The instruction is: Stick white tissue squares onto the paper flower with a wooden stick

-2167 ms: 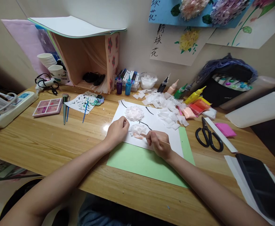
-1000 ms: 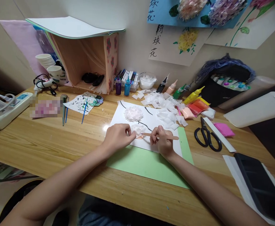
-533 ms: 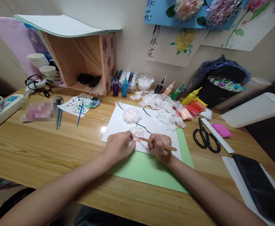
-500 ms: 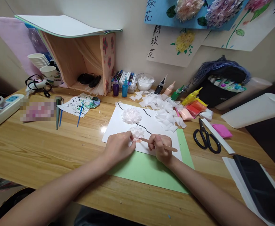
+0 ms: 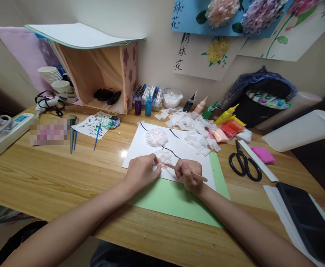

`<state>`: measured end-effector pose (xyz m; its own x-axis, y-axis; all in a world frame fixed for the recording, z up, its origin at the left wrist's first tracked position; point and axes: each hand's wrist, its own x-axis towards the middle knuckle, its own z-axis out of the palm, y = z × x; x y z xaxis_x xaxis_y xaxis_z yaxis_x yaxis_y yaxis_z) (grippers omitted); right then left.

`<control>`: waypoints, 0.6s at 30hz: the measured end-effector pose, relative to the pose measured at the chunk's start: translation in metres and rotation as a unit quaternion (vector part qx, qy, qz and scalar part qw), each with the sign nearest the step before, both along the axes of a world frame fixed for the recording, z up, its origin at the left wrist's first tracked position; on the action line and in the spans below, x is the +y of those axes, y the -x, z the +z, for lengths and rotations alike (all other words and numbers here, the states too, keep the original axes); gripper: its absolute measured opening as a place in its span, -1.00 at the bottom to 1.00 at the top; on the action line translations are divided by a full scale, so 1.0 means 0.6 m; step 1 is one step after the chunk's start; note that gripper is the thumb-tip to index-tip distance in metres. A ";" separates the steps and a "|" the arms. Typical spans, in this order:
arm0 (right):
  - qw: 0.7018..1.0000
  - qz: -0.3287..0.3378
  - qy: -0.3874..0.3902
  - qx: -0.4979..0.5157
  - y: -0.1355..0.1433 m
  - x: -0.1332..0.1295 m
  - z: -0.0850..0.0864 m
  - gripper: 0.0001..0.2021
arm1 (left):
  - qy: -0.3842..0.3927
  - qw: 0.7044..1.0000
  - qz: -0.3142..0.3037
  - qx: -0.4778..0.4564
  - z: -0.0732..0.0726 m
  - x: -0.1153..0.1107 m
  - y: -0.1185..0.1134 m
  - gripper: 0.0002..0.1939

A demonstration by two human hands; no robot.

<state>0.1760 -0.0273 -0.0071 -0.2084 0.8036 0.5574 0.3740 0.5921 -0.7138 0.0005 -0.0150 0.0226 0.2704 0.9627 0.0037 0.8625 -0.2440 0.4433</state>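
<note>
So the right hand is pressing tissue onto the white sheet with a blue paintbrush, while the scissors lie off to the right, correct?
Not quite: the head view shows the right hand holding a thin wooden stick, not a blue paintbrush. Its tip is at the tissue flower on the white sheet; the scissors do lie to the right.

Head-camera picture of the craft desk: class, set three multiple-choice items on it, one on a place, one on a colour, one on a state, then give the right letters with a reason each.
1. Where do the black-handled scissors lie?
A. on the wooden desk, right of the white paper sheet
B. inside the open wooden box
C. under the green card

2. What colour is the card sheet under the white paper?
A. blue
B. light green
C. red

3. What is the right hand doing?
A. lying flat and empty
B. gripping a thin wooden stick
C. holding a cup

Answers: 1 A, the scissors rest on bare wood beside the sheet. 2 B, a green border shows below and right of the paper. 3 B, the fingers close round the stick, its tip toward the tissue flower by the left hand.
</note>
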 end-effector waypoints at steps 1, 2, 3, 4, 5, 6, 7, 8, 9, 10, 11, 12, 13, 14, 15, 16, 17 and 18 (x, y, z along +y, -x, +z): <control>1.000 0.001 -0.006 -0.003 0.001 0.000 0.000 -0.52 | -0.003 1.000 0.000 0.004 -0.001 0.000 0.000 -0.82; 1.000 0.004 -0.014 -0.007 0.001 0.001 0.001 -0.52 | -0.005 1.000 0.000 0.006 -0.001 -0.001 0.000 -0.82; 1.000 0.006 -0.022 -0.010 0.001 0.001 0.001 -0.53 | -0.006 1.000 -0.001 0.004 -0.001 -0.001 -0.001 -0.83; 0.999 0.009 -0.029 -0.013 0.002 0.001 0.002 -0.53 | -0.007 1.000 0.000 -0.001 -0.001 -0.002 -0.001 -0.83; 0.999 0.012 -0.036 -0.015 0.002 0.001 0.002 -0.53 | -0.008 1.000 0.001 -0.009 -0.001 -0.002 -0.001 -0.83; 0.999 0.014 -0.041 -0.016 0.002 0.001 0.003 -0.53 | -0.006 1.000 0.003 -0.020 0.000 -0.002 -0.002 -0.83; 0.999 0.016 -0.044 -0.016 0.002 0.001 0.003 -0.54 | -0.003 0.999 0.006 -0.033 0.000 -0.002 -0.002 -0.82; 0.999 0.018 -0.046 -0.016 0.002 0.001 0.003 -0.54 | 0.003 0.999 0.012 -0.046 0.001 -0.001 -0.002 -0.82; 0.999 0.019 -0.047 -0.018 0.002 0.001 0.003 -0.54 | 0.010 0.998 0.018 -0.058 0.001 -0.001 -0.003 -0.82; 0.999 0.020 -0.046 -0.021 0.002 0.002 0.003 -0.55 | 0.016 0.997 0.024 -0.071 0.000 0.000 -0.003 -0.81; 0.998 0.020 -0.045 -0.024 0.002 0.002 0.003 -0.55 | 0.021 0.996 0.029 -0.084 -0.001 0.001 -0.003 -0.81; 0.998 0.020 -0.043 -0.029 0.002 0.003 0.003 -0.56 | 0.025 0.995 0.033 -0.096 -0.002 0.002 -0.004 -0.81; 0.998 0.020 -0.041 -0.035 0.003 0.004 0.003 -0.57 | 0.028 0.993 0.035 -0.107 -0.003 0.002 -0.004 -0.81; 0.998 0.020 -0.039 -0.040 0.003 0.005 0.003 -0.57 | 0.030 0.992 0.036 -0.117 -0.004 0.003 -0.004 -0.81; 0.998 0.021 -0.040 -0.046 0.003 0.006 0.004 -0.57 | 0.031 0.991 0.038 -0.124 -0.005 0.004 -0.005 -0.81; 0.998 0.023 -0.041 -0.051 0.004 0.006 0.004 -0.57 | 0.032 0.990 0.039 -0.129 -0.006 0.005 -0.005 -0.81; 0.997 0.023 -0.044 -0.057 0.004 0.007 0.004 -0.58 | 0.033 0.990 0.040 -0.132 -0.006 0.005 -0.005 -0.81; 0.997 0.023 -0.047 -0.061 0.005 0.007 0.004 -0.58 | 0.032 0.989 0.042 -0.135 -0.007 0.006 -0.005 -0.81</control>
